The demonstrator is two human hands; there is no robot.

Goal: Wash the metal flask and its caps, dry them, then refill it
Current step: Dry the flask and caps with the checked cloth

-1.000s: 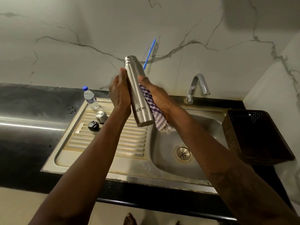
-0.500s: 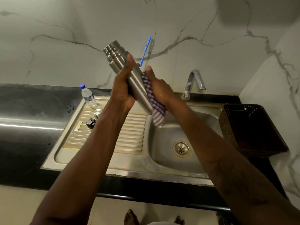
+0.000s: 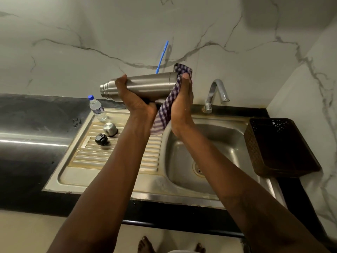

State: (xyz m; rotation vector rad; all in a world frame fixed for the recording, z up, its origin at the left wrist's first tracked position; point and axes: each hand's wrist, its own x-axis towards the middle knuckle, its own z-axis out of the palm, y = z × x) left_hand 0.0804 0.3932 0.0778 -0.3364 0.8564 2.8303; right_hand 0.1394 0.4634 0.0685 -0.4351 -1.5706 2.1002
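The metal flask (image 3: 145, 85) lies nearly level in the air above the sink, its threaded neck pointing left. My left hand (image 3: 135, 100) grips it near the neck end. My right hand (image 3: 183, 103) holds a purple checked cloth (image 3: 166, 105) wrapped over the flask's base end. On the ribbed drainboard (image 3: 116, 157) stand the steel cap (image 3: 110, 129) and the black inner cap (image 3: 101, 139), apart from both hands.
A small plastic water bottle (image 3: 97, 108) with a blue lid stands at the drainboard's back left. The tap (image 3: 215, 94) rises behind the sink basin (image 3: 215, 148). A dark perforated basket (image 3: 280, 147) sits right of the sink. A blue brush handle (image 3: 162, 56) leans on the marble wall.
The flask has swung from upright to almost horizontal, neck going left. My right hand with the cloth has slid up to the base end.
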